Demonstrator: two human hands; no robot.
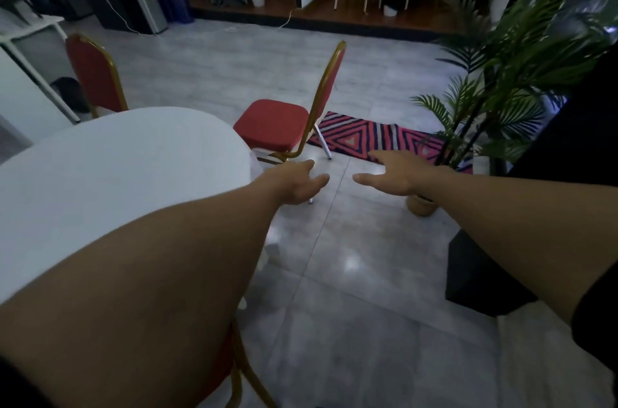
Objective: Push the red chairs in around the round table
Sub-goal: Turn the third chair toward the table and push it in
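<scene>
Both arms stretch forward: left hand [297,185] and right hand [394,173], fingers spread, hold nothing. Beyond, a red chair [284,126] sits pulled out right of the round table [117,160]; shoving could snag the striped rug [374,136].

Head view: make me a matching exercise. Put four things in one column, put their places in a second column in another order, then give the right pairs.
Things:
1. red chair with its seat showing
2. striped rug
3. potted palm
4. left hand

Places:
A. far right, its pot on the floor behind the right hand
B. on the floor just behind the chair's back legs
C. beside the round table, seat not under the top
D. held out open over the floor, near that chair's front legs

Pairs: 1-C, 2-B, 3-A, 4-D
</scene>
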